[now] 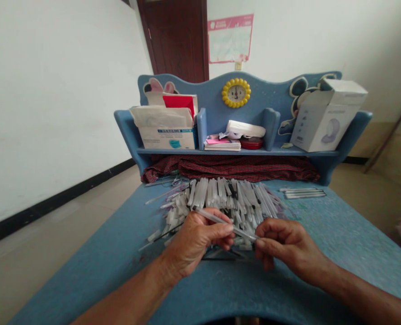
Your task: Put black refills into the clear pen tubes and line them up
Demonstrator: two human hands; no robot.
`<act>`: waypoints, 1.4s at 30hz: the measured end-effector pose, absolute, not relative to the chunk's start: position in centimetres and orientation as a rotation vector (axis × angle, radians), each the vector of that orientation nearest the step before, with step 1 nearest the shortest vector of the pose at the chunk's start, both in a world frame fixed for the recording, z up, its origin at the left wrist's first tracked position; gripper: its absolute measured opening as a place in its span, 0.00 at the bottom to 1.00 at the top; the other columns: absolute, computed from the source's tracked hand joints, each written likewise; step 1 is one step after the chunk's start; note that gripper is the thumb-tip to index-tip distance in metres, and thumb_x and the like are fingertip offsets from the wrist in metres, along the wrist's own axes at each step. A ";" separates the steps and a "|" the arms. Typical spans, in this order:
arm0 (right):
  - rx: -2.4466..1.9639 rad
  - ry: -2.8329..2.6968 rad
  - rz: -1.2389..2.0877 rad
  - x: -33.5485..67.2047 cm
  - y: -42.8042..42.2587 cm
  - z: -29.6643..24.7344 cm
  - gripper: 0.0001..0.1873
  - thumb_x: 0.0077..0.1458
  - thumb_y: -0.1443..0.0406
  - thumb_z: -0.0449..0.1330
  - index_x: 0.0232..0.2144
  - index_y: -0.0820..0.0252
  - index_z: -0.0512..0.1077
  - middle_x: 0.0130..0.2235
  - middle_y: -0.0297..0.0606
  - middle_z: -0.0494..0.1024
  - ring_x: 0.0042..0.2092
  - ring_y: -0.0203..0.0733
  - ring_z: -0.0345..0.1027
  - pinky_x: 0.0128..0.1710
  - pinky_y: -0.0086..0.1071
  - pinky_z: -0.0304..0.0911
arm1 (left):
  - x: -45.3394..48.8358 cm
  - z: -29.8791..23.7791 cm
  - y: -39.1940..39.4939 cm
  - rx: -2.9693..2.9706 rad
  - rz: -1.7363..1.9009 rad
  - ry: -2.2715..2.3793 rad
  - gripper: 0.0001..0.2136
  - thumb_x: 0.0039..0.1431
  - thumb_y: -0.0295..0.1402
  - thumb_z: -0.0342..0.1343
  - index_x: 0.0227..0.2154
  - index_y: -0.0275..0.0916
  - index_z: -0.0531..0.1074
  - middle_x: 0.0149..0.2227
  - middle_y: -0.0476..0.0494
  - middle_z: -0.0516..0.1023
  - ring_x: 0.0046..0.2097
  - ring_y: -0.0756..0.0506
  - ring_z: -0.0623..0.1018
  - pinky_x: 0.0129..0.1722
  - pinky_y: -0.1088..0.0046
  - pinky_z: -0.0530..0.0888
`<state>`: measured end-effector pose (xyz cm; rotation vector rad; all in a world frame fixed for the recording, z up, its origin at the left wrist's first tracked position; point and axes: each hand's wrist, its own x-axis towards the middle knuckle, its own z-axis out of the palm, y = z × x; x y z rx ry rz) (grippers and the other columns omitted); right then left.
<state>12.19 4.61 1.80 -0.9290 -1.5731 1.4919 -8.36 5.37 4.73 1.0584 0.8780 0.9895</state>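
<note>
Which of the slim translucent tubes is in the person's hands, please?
The slanting tube between the left hand and right hand; it is held up, while the others lie on the blue table, mostly in one heap.

Pen parts [210, 194] on desk [119, 262], before shelf [214, 101].

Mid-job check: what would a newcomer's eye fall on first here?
Probably the big pile of pale pen tubes across the middle of the blue desk. In front of it, the left hand and right hand hold one slim tube between them. Next, likely the yellow flower-shaped clock, centred on the back panel.
</note>
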 end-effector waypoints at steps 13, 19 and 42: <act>-0.934 -1.579 1.383 12.2 5.0 1.6 0.16 0.51 0.55 0.61 0.27 0.63 0.66 0.20 0.33 0.73 0.18 0.31 0.66 0.18 0.23 0.62 | -7.1 3.8 4.7 0.989 1.074 0.841 0.08 0.45 0.28 0.63 0.27 0.33 0.69 0.22 0.44 0.77 0.23 0.47 0.76 0.27 0.70 0.74; -0.930 -1.612 1.407 11.8 4.8 1.7 0.16 0.52 0.55 0.59 0.28 0.63 0.65 0.20 0.33 0.73 0.19 0.31 0.66 0.18 0.23 0.61 | -7.3 3.9 4.9 0.967 1.070 0.789 0.08 0.47 0.29 0.63 0.26 0.33 0.69 0.21 0.45 0.77 0.23 0.48 0.75 0.26 0.71 0.74; -0.390 -2.372 -0.552 11.3 3.7 4.1 0.09 0.58 0.67 0.51 0.40 0.60 0.68 0.19 0.28 0.63 0.18 0.33 0.53 0.16 0.31 0.42 | -6.4 4.2 3.8 0.908 0.676 1.122 0.22 0.36 0.46 0.67 0.26 0.37 0.65 0.17 0.55 0.66 0.16 0.55 0.62 0.14 0.81 0.59</act>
